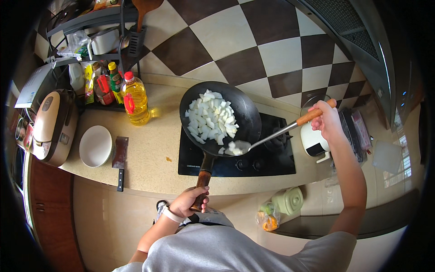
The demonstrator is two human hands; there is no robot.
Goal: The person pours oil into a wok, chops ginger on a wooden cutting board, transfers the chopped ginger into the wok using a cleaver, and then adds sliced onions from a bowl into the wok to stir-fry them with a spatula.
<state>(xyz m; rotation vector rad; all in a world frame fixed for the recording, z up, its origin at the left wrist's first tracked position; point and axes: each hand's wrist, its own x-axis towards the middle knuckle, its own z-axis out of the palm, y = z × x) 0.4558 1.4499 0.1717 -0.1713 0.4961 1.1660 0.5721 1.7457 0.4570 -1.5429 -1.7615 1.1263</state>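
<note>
My left hand (190, 201) grips the wooden handle (204, 178) of a dark wok (249, 114) over the black gas hob (217, 166). Chopped white pieces (212, 117), apparently a vegetable, are heaped in the left and middle of the wok. In my right hand (326, 120) is the wooden handle of a metal ladle (272, 137), which slants down to the left. Its bowl sits at the wok's near right rim with a few white pieces in it. Part of the hob is hidden beneath the wok.
Left on the counter are a cleaver (120, 154), a white bowl (96, 146), a rice cooker (52, 127) and an oil bottle (135, 102). A black rack (86, 59) holds several bottles behind them. A white appliance (312, 141) stands right of the hob, and a range hood (360, 34) overhangs there.
</note>
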